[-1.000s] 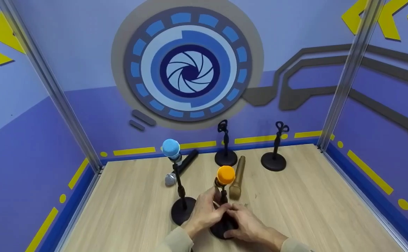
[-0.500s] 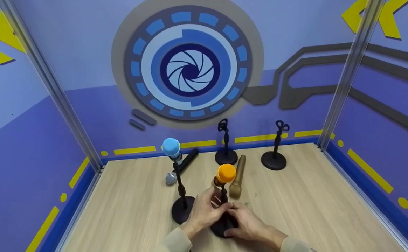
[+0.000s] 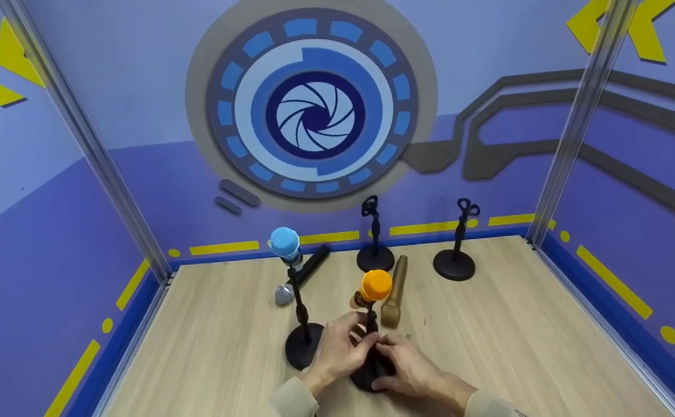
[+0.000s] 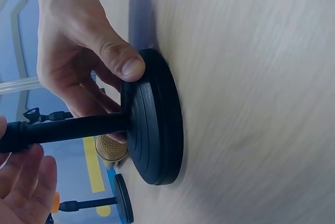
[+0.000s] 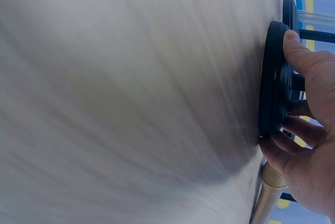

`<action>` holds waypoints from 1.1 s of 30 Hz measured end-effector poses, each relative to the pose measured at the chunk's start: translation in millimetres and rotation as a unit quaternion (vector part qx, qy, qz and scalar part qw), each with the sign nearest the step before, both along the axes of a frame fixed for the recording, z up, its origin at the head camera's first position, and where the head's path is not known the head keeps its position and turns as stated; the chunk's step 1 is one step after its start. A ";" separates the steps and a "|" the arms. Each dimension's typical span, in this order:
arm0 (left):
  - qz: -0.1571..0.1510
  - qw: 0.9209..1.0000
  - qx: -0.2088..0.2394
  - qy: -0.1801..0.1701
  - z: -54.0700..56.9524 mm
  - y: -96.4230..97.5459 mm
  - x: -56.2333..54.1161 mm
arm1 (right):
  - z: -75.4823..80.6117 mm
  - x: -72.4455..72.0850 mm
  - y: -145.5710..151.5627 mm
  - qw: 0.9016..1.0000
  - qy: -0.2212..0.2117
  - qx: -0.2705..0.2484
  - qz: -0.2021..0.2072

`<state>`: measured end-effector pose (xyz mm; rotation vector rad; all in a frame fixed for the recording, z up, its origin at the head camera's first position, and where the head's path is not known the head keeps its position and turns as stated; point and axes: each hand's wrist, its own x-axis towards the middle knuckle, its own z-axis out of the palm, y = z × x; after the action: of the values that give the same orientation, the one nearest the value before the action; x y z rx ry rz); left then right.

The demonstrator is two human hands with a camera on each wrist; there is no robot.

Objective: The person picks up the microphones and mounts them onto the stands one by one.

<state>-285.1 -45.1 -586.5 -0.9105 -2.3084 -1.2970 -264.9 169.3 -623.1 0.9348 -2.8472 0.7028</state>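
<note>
Orange mic [image 3: 376, 285] in stand [image 3: 366, 375], nr front of table [image 3: 221, 336], R of 2nd stand [image 3: 299, 347] w/ blue mic [image 3: 284, 242]. L hand [image 3: 336, 352] pinches pole [image 4: 84, 126], thumb & fingers round it; R hand [image 3: 411, 368] grips base [image 4: 159, 130], thumb on top. Can't tell if base flat. Best: steady base w/ R, hold pole vert., L clear of 2nd stand.

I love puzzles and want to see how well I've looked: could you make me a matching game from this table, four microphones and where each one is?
As the head camera sees it:

1. Blue-topped microphone
2. Gold microphone
3. Orange-topped microphone
4. Silver-headed microphone

A. On the held stand
B. On the leftmost stand
C. Lying, partly hidden by the leftmost stand
D. Lying beyond the held stand

Pairs: 1-B, 2-D, 3-A, 4-C
</note>
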 end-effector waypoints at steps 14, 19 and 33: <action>0.078 0.996 0.029 -0.030 -3.7 7.0 3.6 | 1.0 0.9 1.5 1.000 -0.026 0.005 -0.004; 0.086 0.996 0.033 -0.005 -4.5 7.1 5.5 | 0.1 0.7 1.7 1.000 -0.024 0.002 -0.002; 0.076 0.996 0.041 0.027 5.0 6.3 6.5 | 11.0 -7.2 3.2 0.997 -0.044 -0.069 0.003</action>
<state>-278.6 -38.8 -581.5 -0.7207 -2.2187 -1.2765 -272.1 172.5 -612.1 0.9141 -2.8266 0.9518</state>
